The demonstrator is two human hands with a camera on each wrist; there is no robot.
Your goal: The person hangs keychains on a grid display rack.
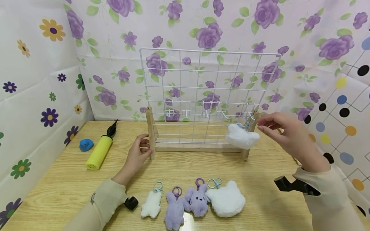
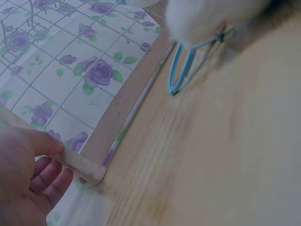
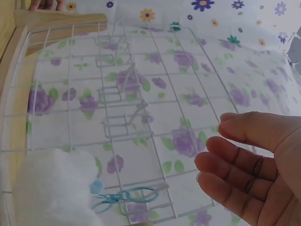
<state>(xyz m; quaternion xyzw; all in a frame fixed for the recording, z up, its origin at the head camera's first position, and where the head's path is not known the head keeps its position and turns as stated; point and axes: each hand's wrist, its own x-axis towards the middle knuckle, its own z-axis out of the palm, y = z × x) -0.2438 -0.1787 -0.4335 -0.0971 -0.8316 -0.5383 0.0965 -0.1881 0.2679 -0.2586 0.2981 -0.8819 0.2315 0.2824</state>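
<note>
A white wire grid rack [image 1: 208, 51] stands upright between wooden end posts. With thumb and fingers, my left hand [image 1: 138, 152] grips the lower part of the left wooden post [image 1: 150, 125]. A fluffy white plush keychain [image 1: 242, 137] hangs by its light blue ring [image 3: 149, 194] from the rightmost of several white hooks [image 1: 206, 113]. Just right of that plush is my right hand [image 1: 293, 138], apart from it, fingers loosely bent and holding nothing. In the right wrist view, thumb and fingertips are spread with a gap between them.
Along the front lie a small white plush [image 1: 151, 204], two purple plush keychains [image 1: 174, 211] and a larger white plush [image 1: 226, 200]. A yellow hand pump [image 1: 99, 152] and a blue toy duck [image 1: 86, 145] are on the left. Flowered cloth [image 1: 115, 80] hangs behind the table.
</note>
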